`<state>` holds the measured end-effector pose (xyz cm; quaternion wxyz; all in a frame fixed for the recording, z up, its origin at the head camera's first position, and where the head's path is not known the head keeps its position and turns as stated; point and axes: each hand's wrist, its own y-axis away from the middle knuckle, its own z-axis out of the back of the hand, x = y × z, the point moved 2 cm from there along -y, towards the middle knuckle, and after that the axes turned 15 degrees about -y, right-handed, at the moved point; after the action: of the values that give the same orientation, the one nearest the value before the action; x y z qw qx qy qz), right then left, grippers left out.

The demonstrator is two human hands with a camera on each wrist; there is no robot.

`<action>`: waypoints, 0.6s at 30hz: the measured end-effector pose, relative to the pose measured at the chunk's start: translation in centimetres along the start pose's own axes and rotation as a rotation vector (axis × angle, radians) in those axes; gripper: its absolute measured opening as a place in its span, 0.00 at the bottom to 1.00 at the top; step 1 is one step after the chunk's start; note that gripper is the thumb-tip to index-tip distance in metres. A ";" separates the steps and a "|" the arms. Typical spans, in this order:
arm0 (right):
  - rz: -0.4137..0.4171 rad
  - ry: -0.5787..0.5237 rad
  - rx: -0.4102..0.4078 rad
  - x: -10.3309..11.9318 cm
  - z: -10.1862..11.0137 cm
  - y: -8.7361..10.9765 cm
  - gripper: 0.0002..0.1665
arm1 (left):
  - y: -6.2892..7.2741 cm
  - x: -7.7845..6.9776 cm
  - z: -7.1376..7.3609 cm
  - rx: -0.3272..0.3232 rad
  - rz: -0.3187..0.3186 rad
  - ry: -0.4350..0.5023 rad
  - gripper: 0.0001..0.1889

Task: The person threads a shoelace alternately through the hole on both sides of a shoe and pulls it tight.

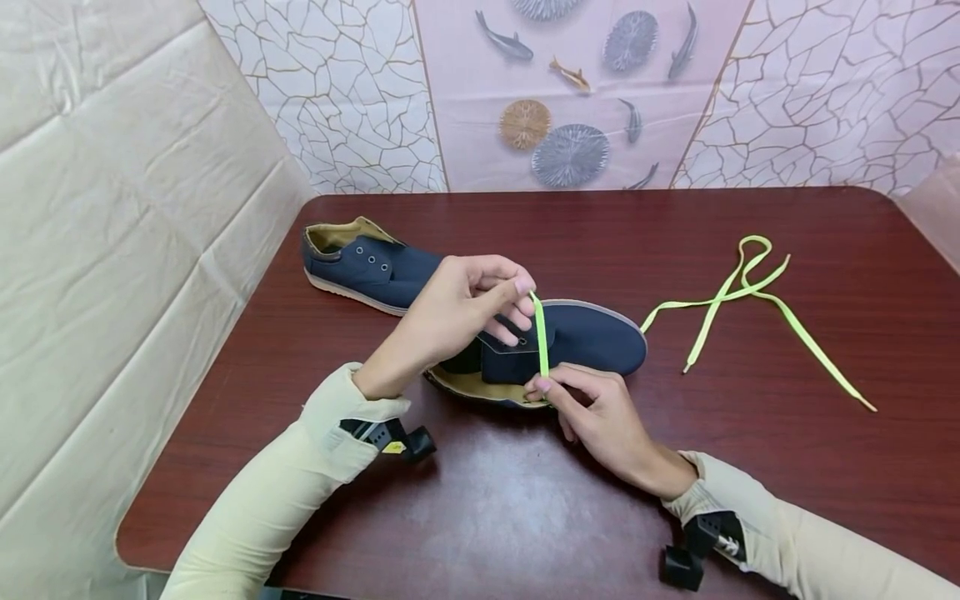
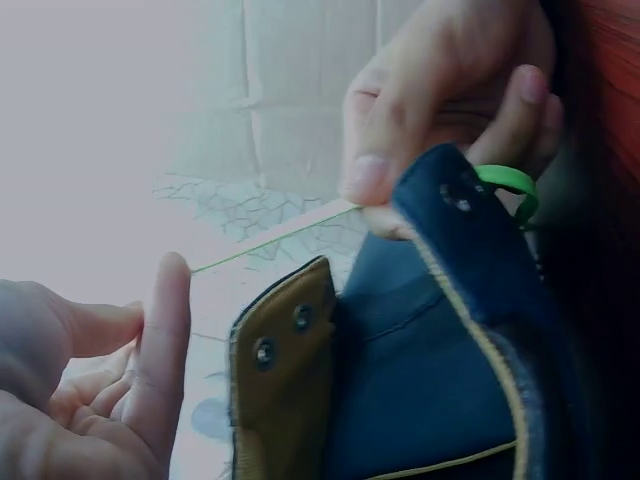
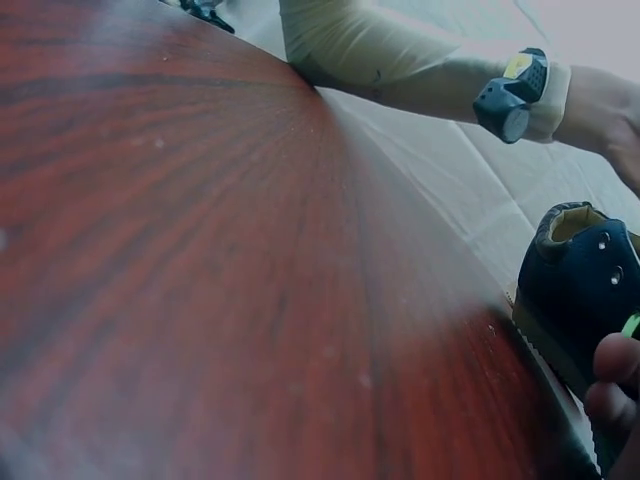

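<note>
A navy shoe with a tan lining lies in front of me, its toe to the right. A lime-green shoelace stretches between my hands above its opening. My left hand pinches the upper end between thumb and fingertips. Lower down, my right hand pinches the lace at the shoe's near flap. In the left wrist view the lace curls out at the eyelet side of that flap, while the opposite flap shows two bare eyelets. The right wrist view catches only some right fingertips beside the shoe.
A second navy shoe, unlaced, stands behind at the left, partly covered by my left hand. More lime-green lace lies crossed and looped on the dark red-brown table at the right. Patterned sheeting hangs along the back edge.
</note>
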<state>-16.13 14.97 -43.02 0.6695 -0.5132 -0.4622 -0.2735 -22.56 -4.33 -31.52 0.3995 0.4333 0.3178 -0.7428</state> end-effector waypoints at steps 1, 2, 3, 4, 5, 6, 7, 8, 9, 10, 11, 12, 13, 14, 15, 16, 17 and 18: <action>-0.010 -0.001 -0.001 0.0 0.0 0.0 0.11 | 0.0 -0.1 0.2 -0.020 -0.010 0.024 0.08; -0.021 -0.003 -0.005 0.0 0.0 0.0 0.11 | 0.0 -0.2 0.4 -0.041 -0.018 0.052 0.08; -0.035 -0.002 -0.012 0.0 0.0 0.0 0.10 | 0.0 -0.4 0.7 -0.065 -0.028 0.080 0.08; -0.050 -0.003 -0.018 0.0 0.0 0.0 0.09 | 0.1 -0.5 0.9 -0.090 -0.037 0.106 0.08; -0.064 -0.002 -0.024 0.1 0.0 0.0 0.09 | 0.2 -0.7 1.2 -0.114 -0.044 0.129 0.08; -0.075 -0.004 -0.031 0.1 0.0 0.0 0.08 | 0.2 -0.8 1.4 -0.136 -0.053 0.146 0.09; -0.085 -0.005 -0.040 0.1 0.0 0.1 0.07 | 0.3 -1.0 1.6 -0.158 -0.062 0.154 0.09; -0.090 -0.005 -0.047 0.1 0.1 0.1 0.07 | 0.3 -1.1 1.8 -0.176 -0.069 0.164 0.09; -0.094 -0.003 -0.054 0.1 0.1 0.1 0.07 | 0.4 -1.2 1.9 -0.192 -0.077 0.165 0.09; -0.093 -0.004 -0.060 0.1 0.1 0.1 0.07 | 0.4 -1.2 2.0 -0.205 -0.083 0.165 0.09; -0.086 0.000 -0.064 0.1 0.1 0.1 0.07 | 0.4 -1.3 2.1 -0.214 -0.089 0.163 0.09; -0.079 0.006 -0.067 0.1 0.2 0.2 0.07 | 0.4 -1.3 2.2 -0.224 -0.098 0.161 0.09; -0.071 0.013 -0.066 0.1 0.2 0.1 0.08 | 0.3 -1.3 2.2 -0.234 -0.106 0.156 0.09; -0.064 0.016 -0.064 0.1 0.2 0.1 0.08 | 0.3 -1.2 2.3 -0.245 -0.117 0.154 0.09; -0.060 0.019 -0.057 0.0 0.1 0.1 0.09 | 0.3 -1.1 2.4 -0.259 -0.130 0.152 0.09; -0.057 0.024 -0.049 0.0 0.1 0.1 0.09 | 0.3 -1.0 2.5 -0.276 -0.142 0.155 0.09; -0.055 0.033 -0.040 -0.1 0.0 0.0 0.09 | 0.3 -1.0 2.7 -0.297 -0.155 0.157 0.09; -0.058 0.038 -0.031 -0.1 -0.1 -0.1 0.09 | 0.3 -0.9 3.0 -0.317 -0.166 0.164 0.09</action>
<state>-16.20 14.86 -43.09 0.6620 -0.5046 -0.4598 -0.3094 -23.15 -6.63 -29.52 0.3728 0.3963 0.4971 -0.6759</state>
